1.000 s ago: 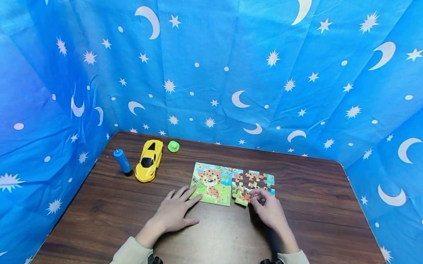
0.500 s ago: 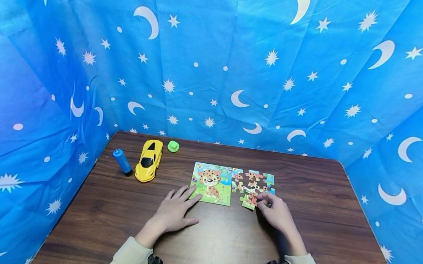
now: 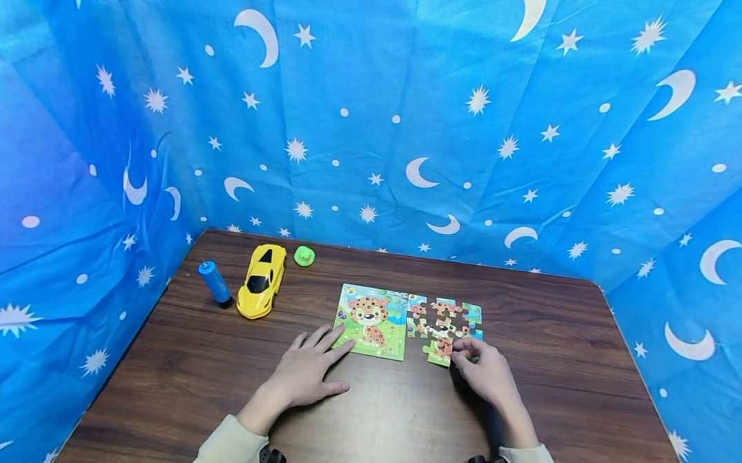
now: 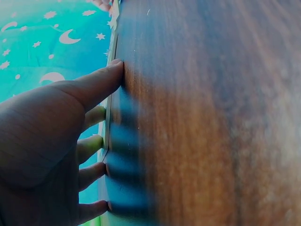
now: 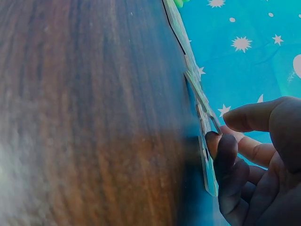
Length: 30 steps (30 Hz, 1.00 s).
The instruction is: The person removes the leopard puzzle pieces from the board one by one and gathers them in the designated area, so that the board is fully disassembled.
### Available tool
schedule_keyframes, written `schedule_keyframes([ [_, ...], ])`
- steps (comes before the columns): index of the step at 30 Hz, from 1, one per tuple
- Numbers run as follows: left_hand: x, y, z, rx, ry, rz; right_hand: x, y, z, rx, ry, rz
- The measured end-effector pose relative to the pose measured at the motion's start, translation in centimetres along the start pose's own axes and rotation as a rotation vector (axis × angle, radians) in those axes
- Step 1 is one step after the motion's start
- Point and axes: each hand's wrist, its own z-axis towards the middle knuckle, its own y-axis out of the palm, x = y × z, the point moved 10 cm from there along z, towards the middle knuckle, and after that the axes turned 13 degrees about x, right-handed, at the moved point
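Observation:
My right hand (image 3: 481, 371) pinches the right edge of a jigsaw puzzle piece (image 3: 440, 352) with green and spotted print. In the right wrist view that piece (image 5: 201, 94) tilts up from the table, its end between thumb and fingers. Several other puzzle pieces (image 3: 417, 305) lie behind it in loose rows with gaps; some are partly hidden by the fingers. Left of them lies a square picture board (image 3: 370, 321) of a cartoon leopard. My left hand (image 3: 309, 374) rests with spread fingers on the table, two fingertips on the board's lower left corner.
A yellow toy car (image 3: 261, 282), a blue cylinder (image 3: 215, 284) with a dark base and a small green duck (image 3: 304, 257) stand at the back left of the brown wooden table (image 3: 558, 350). Blue star-and-moon cloth (image 3: 375, 142) hangs round the table's back and sides.
The right hand has moved a little to the right with the puzzle piece, mostly in the first half second. The piece has turned slightly and sits straighter now. The left hand stays still.

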Motion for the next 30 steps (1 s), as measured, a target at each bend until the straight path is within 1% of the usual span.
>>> schedule_keyframes([
  [6,-0.1,0.1,0.1,-0.007,-0.004,0.004,0.1,-0.4,0.0,0.020,0.002,-0.033],
  [13,0.1,0.0,0.2,-0.004,0.002,-0.008,0.2,-0.4,-0.2,0.003,0.025,-0.013],
  [18,-0.1,0.0,0.2,0.000,0.000,0.003,-0.4,-0.6,-0.2,0.018,0.006,-0.005],
  [20,-0.2,0.0,0.2,0.016,-0.001,0.005,-0.8,-0.5,-0.2,0.023,-0.006,0.000],
  [24,-0.5,-0.4,0.5,0.076,0.006,0.016,-1.8,0.0,-0.3,0.025,-0.027,0.024],
  [26,-0.8,-0.7,0.9,0.107,0.007,0.019,-2.5,0.3,-0.3,0.029,-0.046,0.042],
  [30,-1.7,-1.2,2.0,0.136,-0.011,0.037,-4.2,1.3,-0.4,0.036,-0.093,0.065],
])
